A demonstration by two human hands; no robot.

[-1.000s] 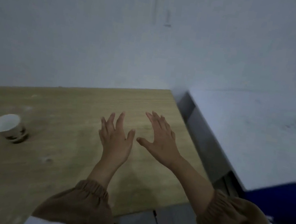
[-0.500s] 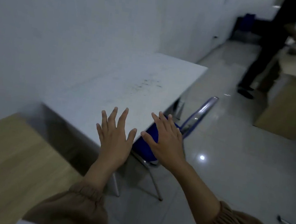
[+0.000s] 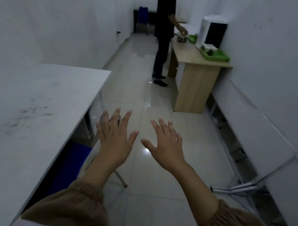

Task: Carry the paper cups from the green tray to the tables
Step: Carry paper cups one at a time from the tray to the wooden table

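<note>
Head view: both hands are raised in front of the body over the tiled floor (image 3: 146,97), palms down. The left hand (image 3: 114,139) is spread, fingers straight and apart, and holds nothing. The right hand (image 3: 166,149) is likewise spread with the thumb out to the side, and holds nothing. The two hands are near each other but do not touch. Brown sleeves (image 3: 74,211) cover both forearms to just below the wrist.

The green tray (image 3: 220,56) lies on the near right corner of a wooden table (image 3: 188,54) at the far end of the room, well apart from the hands. The paper cups (image 3: 208,49) stand grouped at the far end of the tray (their number cannot be told), just beside a white appliance (image 3: 212,32).

A person in dark clothes (image 3: 164,29) stands at the left side of the wooden table, one hand over it. A white table (image 3: 30,116) runs along the left wall, with a blue chair (image 3: 73,160) tucked under it.
</note>
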